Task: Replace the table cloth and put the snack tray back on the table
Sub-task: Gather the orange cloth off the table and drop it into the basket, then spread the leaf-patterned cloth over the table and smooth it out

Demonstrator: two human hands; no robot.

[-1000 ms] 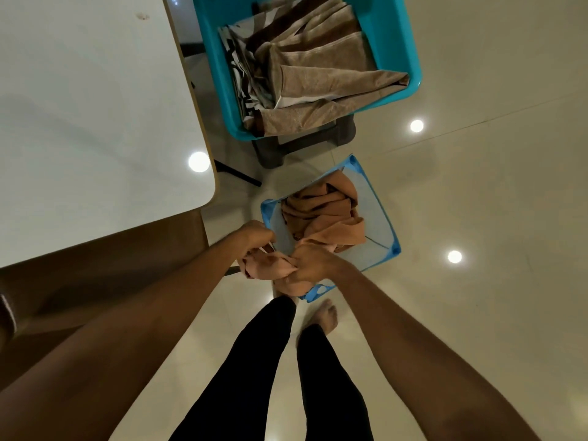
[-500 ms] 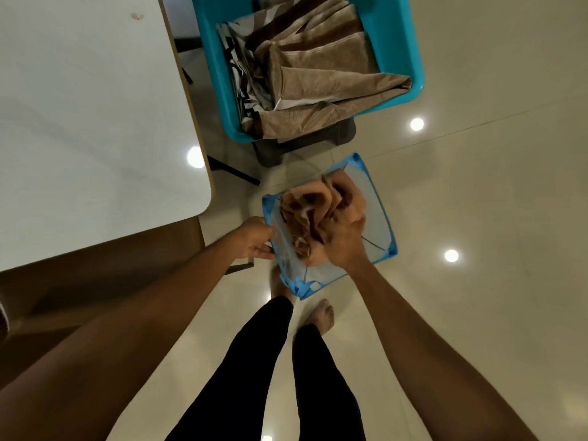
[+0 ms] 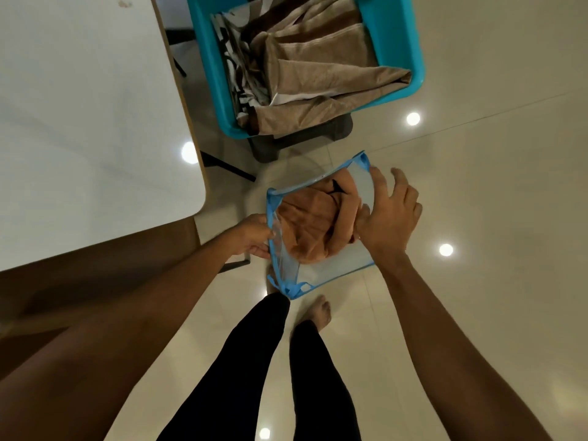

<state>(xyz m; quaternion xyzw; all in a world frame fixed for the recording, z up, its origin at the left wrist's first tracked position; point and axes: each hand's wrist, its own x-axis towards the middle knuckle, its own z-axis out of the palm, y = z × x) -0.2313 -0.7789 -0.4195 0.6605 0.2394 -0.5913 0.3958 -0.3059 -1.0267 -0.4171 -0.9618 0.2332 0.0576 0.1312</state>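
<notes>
Head view: a person stands holding a clear bag (image 3: pixel 334 268) with blue trim above the floor (image 3: pixel 493 192).
Left hand: the left hand (image 3: pixel 251 238) pinches the bag's blue rim on the table side, fingers curled round the edge.
Right hand: the right hand (image 3: pixel 389 214) has its fingers straight and spread and grips nothing. Its thumb side lies against the bag's contents, though whether it presses cloth or plastic is unclear.
Orange cloth: the orange cloth (image 3: pixel 311 224) sits bunched inside the bag, between the two hands.
Folded cloths: the folded cloths (image 3: pixel 318 74) lie in the teal tub (image 3: pixel 413 58), ahead of both hands. The top beige fold runs lengthwise toward the tub's right rim.
Nearer hand: the right, judged the likelier to reach them.
Table: the table (image 3: pixel 95 122) lies to the left, its rounded corner near the left hand.
Room: open floor to the right, tub and table edge close ahead and to the left.
Snack tray: not in view.
</notes>
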